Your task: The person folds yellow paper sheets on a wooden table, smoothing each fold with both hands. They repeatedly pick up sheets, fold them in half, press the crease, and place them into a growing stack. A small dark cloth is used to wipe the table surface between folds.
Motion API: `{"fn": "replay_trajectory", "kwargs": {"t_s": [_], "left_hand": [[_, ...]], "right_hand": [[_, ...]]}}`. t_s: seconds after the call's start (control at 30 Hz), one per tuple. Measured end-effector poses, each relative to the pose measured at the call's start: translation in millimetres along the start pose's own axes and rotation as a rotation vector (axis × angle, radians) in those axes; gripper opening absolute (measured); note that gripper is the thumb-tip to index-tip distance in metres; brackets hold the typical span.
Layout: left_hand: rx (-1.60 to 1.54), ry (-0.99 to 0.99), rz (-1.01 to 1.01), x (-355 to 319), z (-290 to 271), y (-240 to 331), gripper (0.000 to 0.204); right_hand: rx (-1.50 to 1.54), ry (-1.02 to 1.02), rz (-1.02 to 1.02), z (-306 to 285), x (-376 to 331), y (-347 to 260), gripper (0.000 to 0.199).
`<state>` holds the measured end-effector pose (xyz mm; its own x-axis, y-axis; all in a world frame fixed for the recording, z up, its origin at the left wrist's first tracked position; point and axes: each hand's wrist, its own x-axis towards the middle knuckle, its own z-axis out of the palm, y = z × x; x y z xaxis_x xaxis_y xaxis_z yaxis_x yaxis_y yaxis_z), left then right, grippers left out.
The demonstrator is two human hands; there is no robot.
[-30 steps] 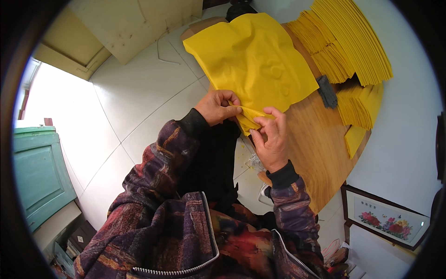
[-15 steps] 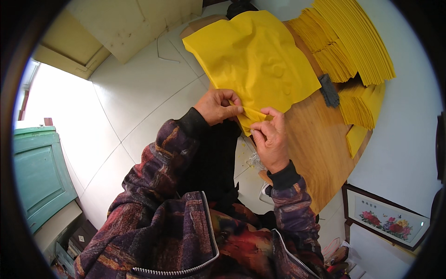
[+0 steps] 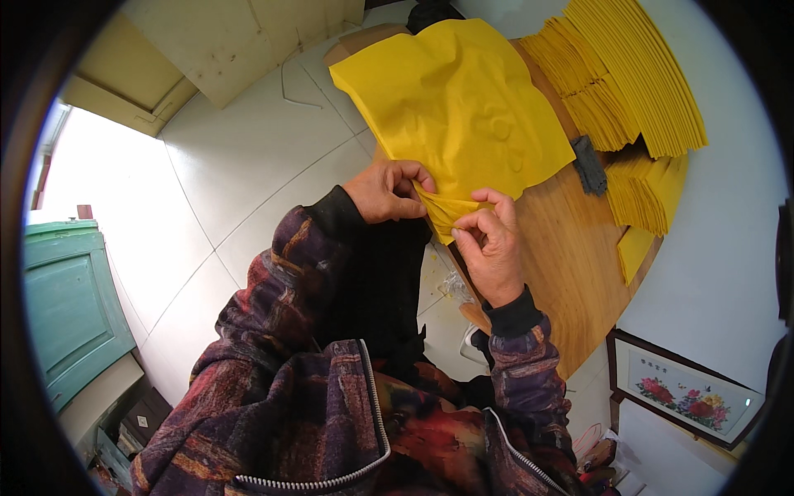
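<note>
The yellow cloth (image 3: 463, 107) is lying over the far part of the table (image 3: 571, 281), its narrow near end gathering into folds between the two hands; creases and small bumps are running across it; whether it is forming a bag with something inside, I cannot tell; the left hand (image 3: 385, 192) is holding its near left edge, the fingers (image 3: 420, 174) bending closely round the cloth; the right hand (image 3: 494, 248) is pinching the lowest fold between thumb and fingertip, another finger arching above it.

To the right of the cloth, a grey rag (image 3: 589, 165) is resting on the wood beside the yellow stacks (image 3: 591, 91); these are standing in several piles of thin, flat layers, the tallest leaning against the wall (image 3: 711, 198); whether those layers are holding anything, I cannot tell.

Below the table's near edge, a crumpled clear wrap (image 3: 455, 287) is showing, its contents too small to make out; farther right, a dark frame (image 3: 613, 364) is holding a flower picture (image 3: 686, 397); at far left, a green cabinet (image 3: 74, 298) is standing with its panelled door facing the pale floor (image 3: 256, 165), its inside staying hidden; a dark box (image 3: 147, 422) is sitting below it.
</note>
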<state>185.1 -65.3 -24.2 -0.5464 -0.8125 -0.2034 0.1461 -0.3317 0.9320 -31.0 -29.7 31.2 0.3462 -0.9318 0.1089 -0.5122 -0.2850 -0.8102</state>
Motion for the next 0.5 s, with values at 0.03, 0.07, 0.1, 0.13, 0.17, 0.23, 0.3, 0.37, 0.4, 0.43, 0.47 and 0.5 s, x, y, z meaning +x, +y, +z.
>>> {"fn": "replay_trajectory", "kwargs": {"t_s": [0.03,0.07,0.1,0.13,0.17,0.23,0.3,0.37,0.4,0.43,0.47,0.5], "left_hand": [[0.005,0.012,0.0,0.1,0.5,-0.4,0.023],[0.009,0.025,0.0,0.3,1.6,-0.8,0.023],[0.018,0.039,-0.004,0.3,2.4,-0.9,0.022],[0.021,0.048,0.003,0.3,3.1,-0.8,0.022],[0.028,0.058,0.005,0.4,4.1,-0.7,0.022],[0.049,0.071,-0.006,0.2,4.9,0.1,0.022],[0.077,0.077,-0.025,0.0,4.2,1.2,0.022],[0.072,0.085,-0.018,0.2,5.1,1.3,0.021],[0.071,0.089,-0.019,0.5,5.6,1.1,0.021],[0.069,0.092,-0.01,0.8,6.2,1.0,0.019],[0.068,0.094,-0.008,1.2,6.9,0.7,0.017],[0.068,0.096,-0.006,1.7,7.7,0.5,0.016]], "right_hand": [[-0.005,0.0,0.001,-0.1,-0.2,0.0,0.011],[-0.009,-0.001,0.0,-0.3,-0.3,0.0,0.011],[-0.011,-0.002,0.002,-0.4,-0.4,0.1,0.011],[-0.012,-0.003,0.002,-0.6,-0.5,0.2,0.011],[-0.012,-0.005,0.007,-0.6,-0.5,0.3,0.011],[-0.017,-0.004,0.011,-0.5,-0.3,1.0,0.012],[-0.003,0.002,0.01,0.1,0.2,1.8,0.012],[0.027,0.015,-0.001,0.9,0.7,2.4,0.014],[0.029,0.012,0.002,0.9,0.7,2.5,0.014],[0.031,0.01,0.005,0.8,0.6,2.4,0.014],[0.035,0.008,0.011,0.7,0.2,2.2,0.014],[0.015,0.007,0.008,0.8,-0.3,1.8,0.014]]}}
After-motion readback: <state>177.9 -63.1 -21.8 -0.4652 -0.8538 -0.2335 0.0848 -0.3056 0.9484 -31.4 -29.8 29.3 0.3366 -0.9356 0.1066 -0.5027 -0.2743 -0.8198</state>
